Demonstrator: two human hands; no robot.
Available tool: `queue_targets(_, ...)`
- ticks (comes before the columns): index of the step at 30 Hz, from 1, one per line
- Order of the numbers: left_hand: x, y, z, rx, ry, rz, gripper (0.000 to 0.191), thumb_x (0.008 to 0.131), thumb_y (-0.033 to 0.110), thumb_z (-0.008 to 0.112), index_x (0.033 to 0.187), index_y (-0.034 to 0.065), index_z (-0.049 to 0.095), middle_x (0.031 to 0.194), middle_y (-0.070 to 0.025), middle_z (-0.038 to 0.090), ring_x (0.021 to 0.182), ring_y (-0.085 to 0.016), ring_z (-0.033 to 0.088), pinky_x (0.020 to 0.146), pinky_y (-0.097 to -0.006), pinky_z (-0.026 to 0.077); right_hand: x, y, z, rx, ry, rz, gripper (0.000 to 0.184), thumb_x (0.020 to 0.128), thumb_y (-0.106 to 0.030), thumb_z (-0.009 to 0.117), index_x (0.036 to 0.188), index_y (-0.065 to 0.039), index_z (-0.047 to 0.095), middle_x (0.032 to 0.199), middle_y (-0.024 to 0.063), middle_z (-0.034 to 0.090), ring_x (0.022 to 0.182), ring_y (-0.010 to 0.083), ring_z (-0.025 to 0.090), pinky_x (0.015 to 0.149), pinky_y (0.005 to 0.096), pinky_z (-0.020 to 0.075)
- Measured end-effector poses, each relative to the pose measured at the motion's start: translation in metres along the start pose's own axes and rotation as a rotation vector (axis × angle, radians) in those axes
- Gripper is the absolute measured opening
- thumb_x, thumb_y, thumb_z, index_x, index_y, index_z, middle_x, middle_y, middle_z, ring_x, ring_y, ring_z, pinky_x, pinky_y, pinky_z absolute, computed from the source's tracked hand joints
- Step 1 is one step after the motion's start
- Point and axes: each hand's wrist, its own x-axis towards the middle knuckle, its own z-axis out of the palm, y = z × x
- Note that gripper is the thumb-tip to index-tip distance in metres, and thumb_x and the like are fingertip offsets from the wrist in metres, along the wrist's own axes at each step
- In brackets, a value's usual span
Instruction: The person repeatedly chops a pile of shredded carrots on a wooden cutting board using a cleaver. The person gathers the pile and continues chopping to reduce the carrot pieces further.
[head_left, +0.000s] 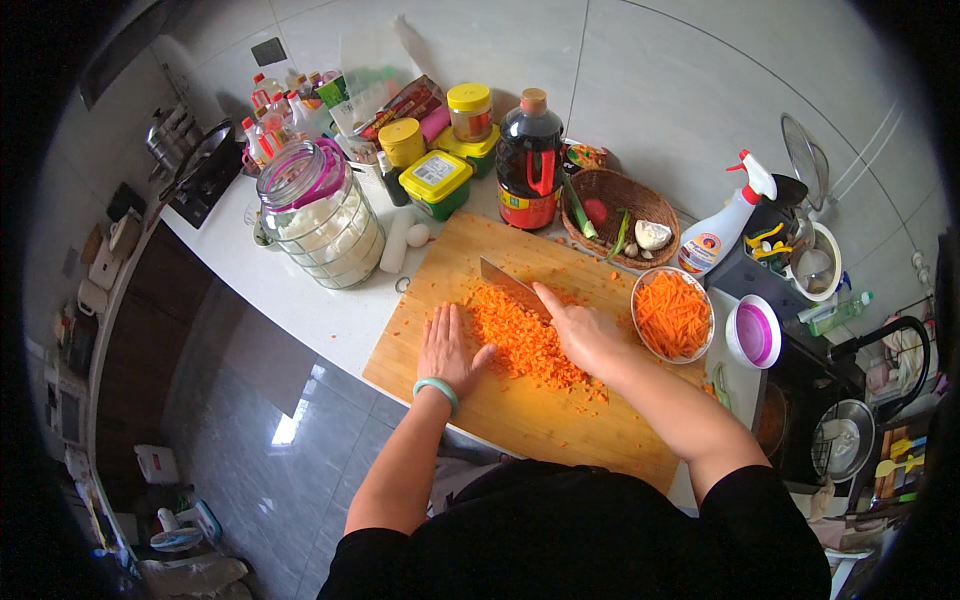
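Note:
My right hand (586, 335) holds a kitchen knife (515, 287) with a broad metal blade, its index finger stretched along the blade's top; the handle is hidden in the hand. The blade stands at the far edge of a pile of chopped carrot (517, 337) on a wooden cutting board (465, 409). My left hand (450, 351), with a pale green bangle at the wrist, lies flat on the board left of the pile, holding nothing. Right of the knife, a bowl of carrot shreds (673, 313) overlaps the board's right edge.
Behind the board stand a large dark sauce bottle (529, 161), a wicker basket (660, 196) with vegetables and a spray bottle (720, 225). A big glass jar (330, 225) with white pieces is at the left, near an egg (418, 235). A white bowl (753, 331) sits by the sink at right.

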Motion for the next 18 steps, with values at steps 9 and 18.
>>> queue_targets(9, 0.000, -0.001, 0.001, 0.016, 0.002, 0.000, 0.091, 0.088, 0.060, 0.050, 0.146, -0.0064, 0.025, 0.153, -0.0221, 0.027, 0.145, -0.034, 0.020, 0.119, -0.0416, 0.015, -0.007, -0.009, 0.005, -0.020, 0.023, -0.055, 0.074, 0.090, -0.006, 0.050, 0.154, -0.018, 0.013, 0.086, 0.0196, 0.066, 0.071, 0.0346, 0.066, 0.061, 0.0477, 0.0524)
queue_targets(18, 0.000, 0.000, -0.001, 0.056, -0.013, 0.001, 0.090, 0.089, 0.061, 0.048, 0.146, -0.0054, 0.026, 0.153, -0.0211, 0.028, 0.145, -0.033, 0.020, 0.119, -0.0411, 0.015, -0.016, -0.010, 0.007, -0.016, -0.004, -0.067, 0.078, 0.087, -0.003, 0.051, 0.154, -0.016, 0.012, 0.085, 0.0191, 0.065, 0.071, 0.0335, 0.066, 0.059, 0.0462, 0.0528)
